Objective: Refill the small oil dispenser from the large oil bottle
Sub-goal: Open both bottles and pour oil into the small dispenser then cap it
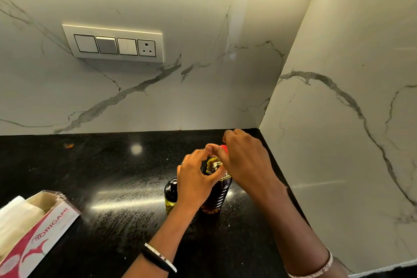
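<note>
The large oil bottle (217,196) is seen standing on the black desk (101,187) near the back right corner, directly under both hands. The small oil dispenser (170,194) is placed just beside it on the left, partly hidden behind the left wrist; contact between the two cannot be judged.

Both containers are upright, long axes vertical. The bottle's mouth is pointed up toward the camera and is uncovered, with yellow oil visible at the neck. The dispenser's dark top is also pointed up, and yellow oil is seen in its lower part only.

The left hand (195,179) is curled around the bottle's neck and shoulder: the thumb is laid across the near side and the fingers are arched over the far side of the mouth. The bottle is gripped there. The right hand (244,160) is held just above and to the right of the mouth, fingers bent, with a red cap (224,148) pinched at the fingertips (only a sliver of the cap is exposed). The fingertips of the two hands are nearly met above the opening.

A tissue box (45,225) is located at the lower left edge of the desk, well apart from the bottles. A switch panel (112,44) is mounted on the marble wall behind.
</note>
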